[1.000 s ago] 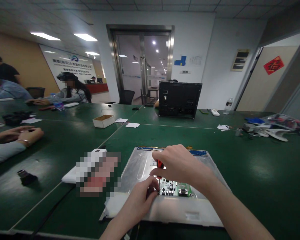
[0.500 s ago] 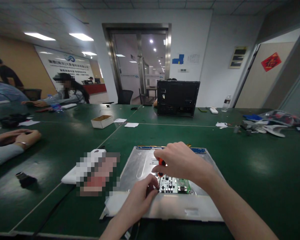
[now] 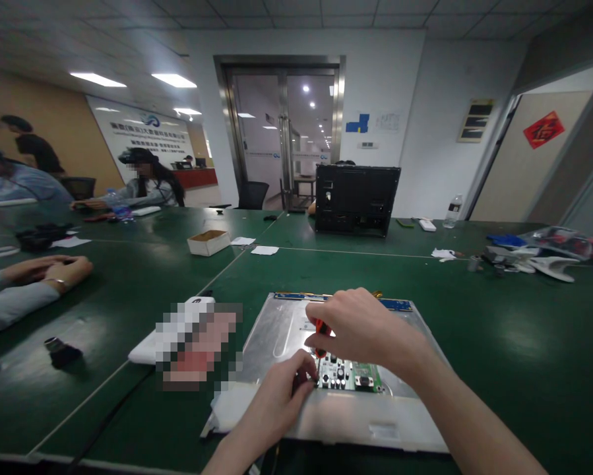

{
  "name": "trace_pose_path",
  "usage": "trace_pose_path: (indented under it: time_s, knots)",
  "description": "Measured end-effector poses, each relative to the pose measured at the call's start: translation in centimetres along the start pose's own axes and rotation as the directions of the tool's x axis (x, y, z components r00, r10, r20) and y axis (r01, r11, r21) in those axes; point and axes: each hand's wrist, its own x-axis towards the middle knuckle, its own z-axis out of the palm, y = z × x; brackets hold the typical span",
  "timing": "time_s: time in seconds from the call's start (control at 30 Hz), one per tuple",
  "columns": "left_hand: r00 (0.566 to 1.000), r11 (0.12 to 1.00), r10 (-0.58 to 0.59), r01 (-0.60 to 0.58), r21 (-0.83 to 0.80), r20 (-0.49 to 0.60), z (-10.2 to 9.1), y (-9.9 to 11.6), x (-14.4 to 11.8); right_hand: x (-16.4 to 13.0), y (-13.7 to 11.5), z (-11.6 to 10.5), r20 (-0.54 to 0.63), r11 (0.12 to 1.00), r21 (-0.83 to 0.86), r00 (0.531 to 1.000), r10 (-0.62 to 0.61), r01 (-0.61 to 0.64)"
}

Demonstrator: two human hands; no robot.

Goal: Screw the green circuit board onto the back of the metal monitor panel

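- On the green table [image 3: 504, 323], straight before the wearer, lies one flat, silver-grey metal panel [image 3: 267, 333]; one green circuit board [image 3: 346, 376] with pale and dark components sits on it, partly hidden by the hands.
- The right hand [image 3: 358, 323] is closed round one red-and-black-handled screwdriver [image 3: 322, 328], its thin shaft pointing down to the board's left edge.
- The left hand [image 3: 282, 389] is curled, thumb and fingertips drawn together beside that shaft; whether they pinch anything between them cannot be told.
- The step in hand looks like driver work at a fastening on the board's left edge, though no screw is visible and the turning direction is unclear.
- The move calls for an upright shaft, light downward pressure and guiding fingertips clear of the tip; a slip could scrape the components.
- Counted at the panel: two hands, one driver, one board, and one narrow blue strip [image 3: 398, 305] along the far edge, partly covered by the right hand.
- Counted farther off: one black rectangular housing [image 3: 358, 198] standing upright, one open pale cardboard box [image 3: 210, 243], two white paper slips [image 3: 265, 251] near it.
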Motion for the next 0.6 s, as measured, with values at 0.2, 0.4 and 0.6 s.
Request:
trace_pose_path:
  time_s: [0.2, 0.4, 0.6]
  knots:
    - [1.000, 1.000, 0.011, -0.011, 0.007, -0.015, 0.08, -0.36, -0.06, -0.37, 0.01, -0.25, 0.016, 0.996, 0.074, 0.999, -0.043, 0.042]
    - [1.000, 1.000, 0.010, -0.009, 0.020, -0.004, 0.10, -0.23, -0.07, -0.12, -0.27, -0.28, 0.010, 0.997, 0.060, 0.999, -0.041, 0.040]
    - [1.000, 1.000, 0.012, -0.012, 0.011, -0.017, 0.17, -0.30, -0.01, 0.12, -0.36, 0.08, 0.001, 1.000, 0.004, 1.000, 0.019, -0.019]
